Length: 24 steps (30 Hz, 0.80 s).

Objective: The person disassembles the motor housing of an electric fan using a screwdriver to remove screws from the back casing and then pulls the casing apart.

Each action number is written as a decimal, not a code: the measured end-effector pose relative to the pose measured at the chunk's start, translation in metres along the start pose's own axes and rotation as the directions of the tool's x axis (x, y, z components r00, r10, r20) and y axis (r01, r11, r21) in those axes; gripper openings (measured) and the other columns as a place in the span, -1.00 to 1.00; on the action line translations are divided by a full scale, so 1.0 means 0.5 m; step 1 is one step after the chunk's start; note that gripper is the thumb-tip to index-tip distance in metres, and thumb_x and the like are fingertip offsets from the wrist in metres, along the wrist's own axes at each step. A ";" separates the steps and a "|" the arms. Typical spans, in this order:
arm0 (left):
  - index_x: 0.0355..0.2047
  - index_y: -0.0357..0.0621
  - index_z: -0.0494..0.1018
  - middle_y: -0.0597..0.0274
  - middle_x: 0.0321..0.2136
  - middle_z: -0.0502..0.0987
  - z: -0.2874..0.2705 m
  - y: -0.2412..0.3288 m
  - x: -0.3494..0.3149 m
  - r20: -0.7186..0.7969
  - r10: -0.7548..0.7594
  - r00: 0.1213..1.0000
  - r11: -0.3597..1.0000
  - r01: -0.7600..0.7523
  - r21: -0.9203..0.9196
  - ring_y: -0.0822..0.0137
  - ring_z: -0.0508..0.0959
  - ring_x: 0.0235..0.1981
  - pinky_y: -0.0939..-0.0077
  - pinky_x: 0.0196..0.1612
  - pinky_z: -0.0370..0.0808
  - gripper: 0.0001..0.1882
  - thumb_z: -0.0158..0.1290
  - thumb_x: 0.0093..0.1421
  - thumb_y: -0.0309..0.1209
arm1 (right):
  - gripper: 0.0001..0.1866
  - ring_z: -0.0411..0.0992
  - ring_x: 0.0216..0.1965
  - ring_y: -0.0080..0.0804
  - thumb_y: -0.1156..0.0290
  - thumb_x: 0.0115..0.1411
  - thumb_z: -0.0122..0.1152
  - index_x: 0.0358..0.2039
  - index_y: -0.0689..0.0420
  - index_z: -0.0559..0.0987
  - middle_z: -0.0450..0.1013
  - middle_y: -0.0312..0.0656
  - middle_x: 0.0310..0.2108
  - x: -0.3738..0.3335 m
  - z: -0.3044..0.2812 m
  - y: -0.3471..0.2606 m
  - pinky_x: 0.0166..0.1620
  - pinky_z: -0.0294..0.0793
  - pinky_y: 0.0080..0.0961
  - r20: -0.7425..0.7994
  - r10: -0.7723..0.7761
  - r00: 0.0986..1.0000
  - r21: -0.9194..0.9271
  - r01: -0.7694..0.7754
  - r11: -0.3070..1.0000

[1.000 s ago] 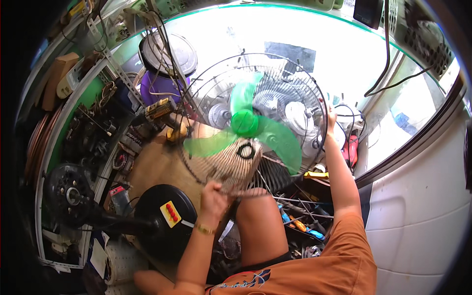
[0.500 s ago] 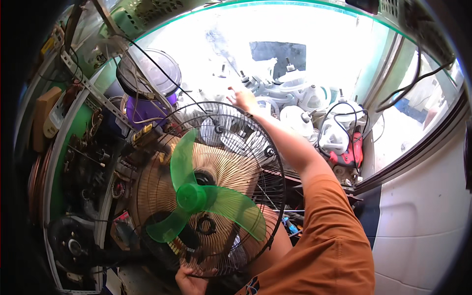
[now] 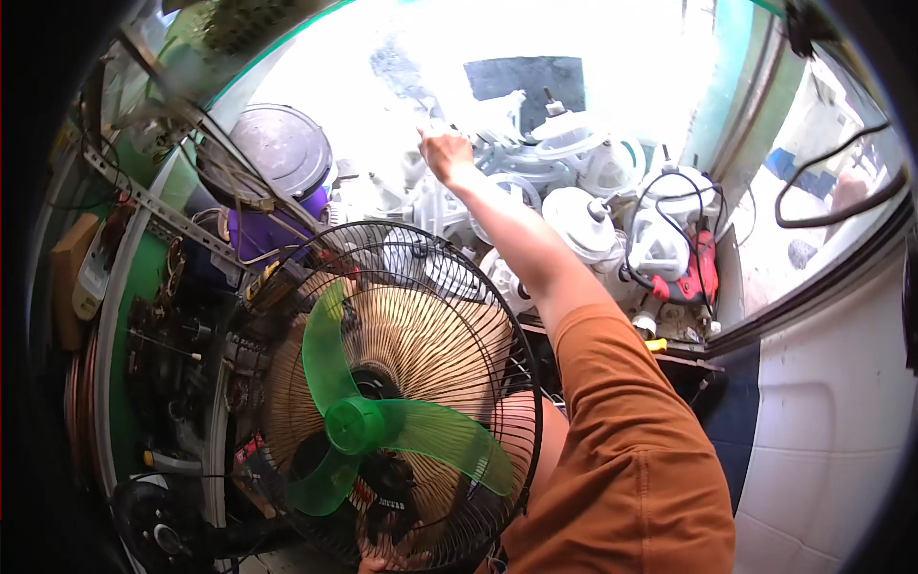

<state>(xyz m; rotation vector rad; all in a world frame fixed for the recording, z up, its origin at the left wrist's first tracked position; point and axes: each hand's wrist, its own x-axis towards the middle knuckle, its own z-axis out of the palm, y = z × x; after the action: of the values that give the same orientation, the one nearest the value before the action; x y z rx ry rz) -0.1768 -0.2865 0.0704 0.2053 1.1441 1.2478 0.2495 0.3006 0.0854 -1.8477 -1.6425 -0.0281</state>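
Observation:
In front of me is a fan with a black wire guard (image 3: pixel 535 430) and three translucent green blades (image 3: pixel 354 426). My left hand (image 3: pixel 375 562) grips the guard's bottom rim, and the wires partly cover its fingers. My right arm stretches over the fan to a heap of white plastic fan parts (image 3: pixel 579 225). At the far side of that heap, my right hand (image 3: pixel 447 153) is closed with curled fingers. Glare and the hand itself hide what is in its fingers.
A purple bucket with a grey lid (image 3: pixel 277 153) stands at the back left. On the right, a red corded power tool (image 3: pixel 700 273) lies beside the white parts. Metal shelving (image 3: pixel 163 206) holding tools and cables lines the left. A black motor-like part (image 3: pixel 163 531) sits lower left.
My right hand has gone from outstretched fingers to curled ones and lies slightly farther left in the picture. The view has shifted, and the fan appears lower and farther left.

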 end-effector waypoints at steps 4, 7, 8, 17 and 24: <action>0.35 -0.12 0.23 -0.04 0.24 0.40 0.035 -0.006 -0.003 0.014 0.021 1.000 1.000 -0.022 0.010 -0.22 0.39 0.23 -0.27 0.11 0.49 -0.23 -0.01 0.04 -0.37 | -0.71 0.60 -0.20 0.02 0.16 0.26 0.29 -0.16 0.10 0.55 0.59 0.03 -0.26 -0.016 -0.115 0.092 -0.12 0.55 -0.06 -0.271 0.096 0.958 0.342 0.002 0.940; 0.42 0.01 0.10 -0.21 0.23 0.37 0.110 0.010 0.012 0.263 0.011 0.965 0.995 0.016 -0.099 -0.42 0.49 0.10 -0.48 -0.14 0.64 -0.14 -0.12 0.02 -0.40 | -0.73 0.56 -0.31 -0.08 0.37 0.16 0.42 -0.24 0.17 0.52 0.54 -0.01 -0.37 -0.054 -0.243 0.178 -0.24 0.55 -0.20 -0.619 -0.003 0.785 0.247 0.198 0.948; 0.42 0.03 0.12 -0.20 0.22 0.38 0.136 0.013 0.015 0.264 0.023 0.964 0.997 -0.004 -0.073 -0.40 0.51 0.08 -0.47 -0.14 0.64 -0.15 -0.10 0.02 -0.40 | -0.71 0.55 -0.33 -0.14 0.38 0.13 0.47 -0.25 0.18 0.52 0.55 -0.05 -0.37 -0.082 -0.281 0.203 -0.25 0.55 -0.22 -0.664 -0.037 0.747 0.251 0.269 0.930; 0.15 -0.36 0.37 -0.09 0.09 0.51 0.337 0.053 0.202 0.498 -0.081 0.864 0.993 0.115 -0.039 -0.28 0.56 0.06 -0.32 0.13 0.52 -0.42 -0.05 0.06 -0.46 | -0.77 0.54 -0.24 0.06 0.39 0.20 0.35 -0.17 0.11 0.52 0.50 -0.06 -0.21 -0.374 -0.494 0.412 -0.26 0.49 -0.09 -0.582 -0.068 0.810 -0.117 0.000 0.993; 0.04 -0.56 0.14 -0.35 0.04 0.39 0.610 0.019 0.383 0.581 -0.132 0.803 0.989 0.142 0.030 -0.32 0.50 0.07 -0.24 0.02 0.64 -0.48 -0.07 0.15 -0.42 | -0.70 0.57 -0.16 0.05 0.31 0.18 0.38 -0.11 0.04 0.53 0.49 -0.12 -0.04 -0.449 -0.452 0.458 -0.20 0.59 -0.10 -0.480 -0.009 0.877 -0.232 -0.117 0.966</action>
<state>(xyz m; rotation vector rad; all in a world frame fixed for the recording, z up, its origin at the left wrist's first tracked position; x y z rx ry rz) 0.0279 0.0068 0.1130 0.4537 0.5984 0.9622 0.4960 -0.0037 0.0637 -1.8767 -1.2782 -0.6513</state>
